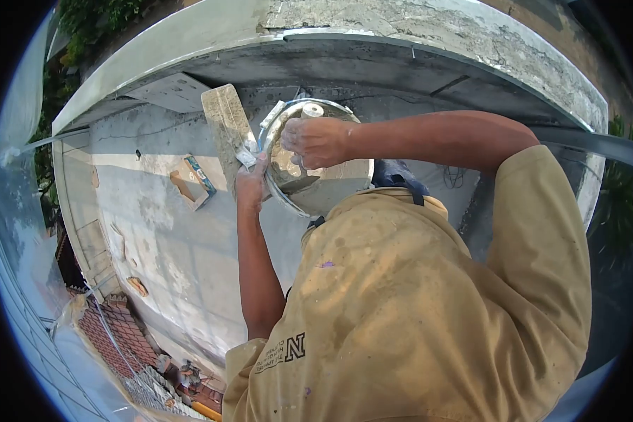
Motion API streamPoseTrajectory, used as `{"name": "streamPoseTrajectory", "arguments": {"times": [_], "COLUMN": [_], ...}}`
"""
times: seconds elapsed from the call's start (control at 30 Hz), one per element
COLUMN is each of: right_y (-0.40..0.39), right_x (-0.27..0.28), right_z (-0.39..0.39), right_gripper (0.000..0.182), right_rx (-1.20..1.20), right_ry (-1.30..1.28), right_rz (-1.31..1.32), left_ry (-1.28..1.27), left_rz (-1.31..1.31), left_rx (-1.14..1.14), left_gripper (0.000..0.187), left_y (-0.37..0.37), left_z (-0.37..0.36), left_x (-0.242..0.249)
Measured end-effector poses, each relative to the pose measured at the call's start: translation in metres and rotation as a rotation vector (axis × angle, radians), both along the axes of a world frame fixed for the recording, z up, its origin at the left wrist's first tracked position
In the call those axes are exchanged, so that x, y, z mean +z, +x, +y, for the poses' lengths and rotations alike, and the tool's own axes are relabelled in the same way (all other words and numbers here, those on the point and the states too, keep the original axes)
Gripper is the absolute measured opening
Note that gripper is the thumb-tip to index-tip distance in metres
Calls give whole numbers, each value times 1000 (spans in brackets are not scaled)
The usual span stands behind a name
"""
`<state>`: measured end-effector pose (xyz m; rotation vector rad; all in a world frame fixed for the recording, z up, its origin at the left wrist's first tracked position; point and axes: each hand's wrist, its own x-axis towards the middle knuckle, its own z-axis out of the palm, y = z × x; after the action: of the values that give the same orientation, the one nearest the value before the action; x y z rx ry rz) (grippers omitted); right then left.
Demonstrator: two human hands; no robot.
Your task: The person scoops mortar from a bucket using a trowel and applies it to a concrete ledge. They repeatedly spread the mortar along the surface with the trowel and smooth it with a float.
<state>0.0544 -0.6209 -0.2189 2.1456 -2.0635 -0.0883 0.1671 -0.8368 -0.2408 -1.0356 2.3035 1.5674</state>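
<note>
My left hand is closed around the pale handle of a long plastering float, whose flat face is smeared with mortar. The float leans beside the left rim of a round bucket. Grey, wet-looking mortar shows inside the bucket. Over the bucket, my right hand is curled into a fist around a trowel. The round, light end of the trowel's handle sticks out past the fist, and a dark blade edge shows below it. My fingers hide most of the trowel. Both hands are dusted with mortar.
A curved concrete parapet runs along the far side. An open cardboard box lies on the grey floor to the left. Reddish roof tiles are at lower left. Thin cables lie at right; clear plastic sheeting hangs at left.
</note>
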Motion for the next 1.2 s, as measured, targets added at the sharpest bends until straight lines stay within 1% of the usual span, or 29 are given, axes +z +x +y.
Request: {"name": "streamPoseTrajectory", "arguments": {"times": [0.03,0.07,0.13,0.23,0.27,0.33,0.43,0.5,0.53,0.57,0.67,0.77,0.87,0.97,1.07,1.17,1.2], "right_y": [-7,-12,-18,-13,-9,11,31,39,44,54,77,69,74,75,59,71,77], "right_x": [-5,-9,-26,-58,-66,-70,-69,-81,-93,-113,-88,-71,-59,-85,-73,-93,-106], "right_z": [-1,3,8,32,39,49,34,24,18,19,30,37,35,25,46,71,80], "right_gripper": [17,18,16,15,15,15,16,17,17,21,31,37,41,42,44,48,48], "right_rx": [-18,-103,-354,-719,-689,-632,-764,-779,-788,-760,-866,-655,-709,-452,-506,-544,-572], "right_ry": [-21,-3,50,254,277,331,77,199,258,261,415,703,609,610,623,376,345], "right_rz": [-29,-60,-157,-552,-611,-745,-662,-672,-675,-727,-1051,-1268,-1366,-1495,-1739,-1911,-2039], "left_ry": [43,88,71,85,97,32,-50,-121,-169,-216,-217,-196,-175,-189,-197,-227,-157], "left_rz": [13,28,32,62,81,79,72,76,81,90,177,180,227,230,208,228,232], "left_rx": [17,39,76,134,149,122,29,-52,-93,-135,-191,-195,-202,-166,-82,14,95], "left_gripper": [52,52,52,50,49,48,45,43,42,41,41,42,41,40,39,39,39], "left_y": [1,5,11,29,30,33,31,28,28,27,31,34,36,36,31,32,35], "left_z": [-2,-3,1,2,2,-1,5,16,22,27,42,50,58,69,79,65,56], "left_x": [-1,-2,6,9,8,5,12,23,30,34,35,41,48,52,54,39,28]}}
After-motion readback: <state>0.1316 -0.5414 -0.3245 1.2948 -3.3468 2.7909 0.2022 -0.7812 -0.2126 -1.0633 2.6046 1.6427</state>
